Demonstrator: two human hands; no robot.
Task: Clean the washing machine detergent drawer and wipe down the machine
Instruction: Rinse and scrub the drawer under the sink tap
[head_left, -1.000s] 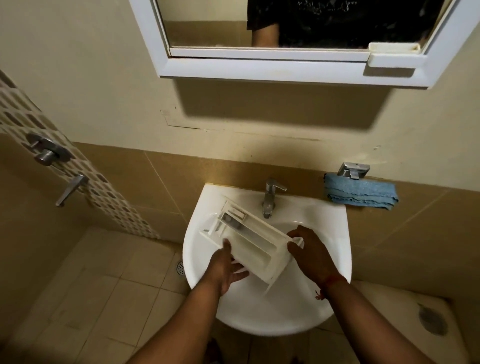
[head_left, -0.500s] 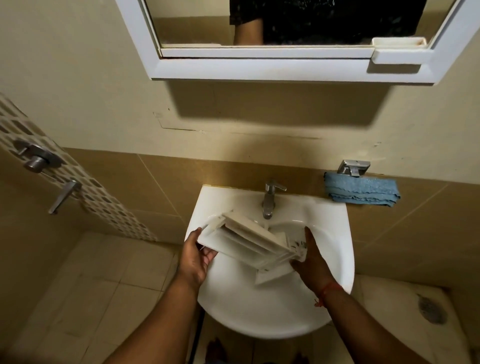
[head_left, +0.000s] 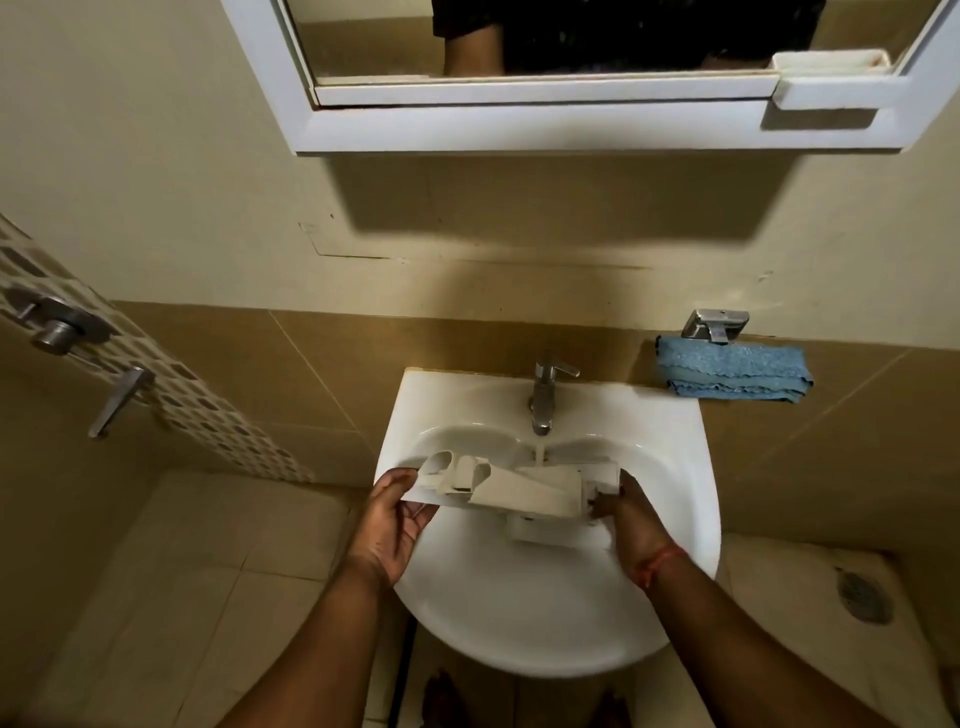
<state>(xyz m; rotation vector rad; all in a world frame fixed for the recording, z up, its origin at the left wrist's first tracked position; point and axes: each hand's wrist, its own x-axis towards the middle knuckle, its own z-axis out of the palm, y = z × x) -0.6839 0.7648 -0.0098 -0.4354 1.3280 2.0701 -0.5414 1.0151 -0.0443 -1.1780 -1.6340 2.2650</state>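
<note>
Detergent drawer: We see a white plastic detergent drawer (head_left: 524, 486) held level over the bowl of a sink, right under the tap, turned so its underside faces up toward us. Its moulded funnel shapes show at the left end.

Left hand: Our left hand (head_left: 390, 525) grips the drawer's left end, thumb on the upper face and fingers curled beneath.

Right hand: Our right hand (head_left: 626, 512) grasps the right end, fingers wrapped around the edge near a small block-shaped part.

Step in hand: We judge this to be rinsing the drawer. A thin stream seems to fall from the tap onto the middle of it, though it is too faint for us to be sure.

Doing it well: We would keep both ends held firmly, since wet plastic is likely slippery, and tilt the drawer slowly so water runs through every compartment and funnel, then drains into the bowl and not onto the floor.

Sink: The white sink (head_left: 670, 426) holds nothing else that we can see; the drawer hangs above the bowl, and we cannot tell whether it touches the basin.

Tap: A chrome tap (head_left: 544, 395) stands at the back rim, its spout over the drawer.

Cloth: A folded blue cloth (head_left: 732, 375) rests on the tiled ledge to the right, apart from the sink, just below a metal fitting.

Mirror: A white-framed mirror (head_left: 571, 119) hangs on the wall above.
</note>
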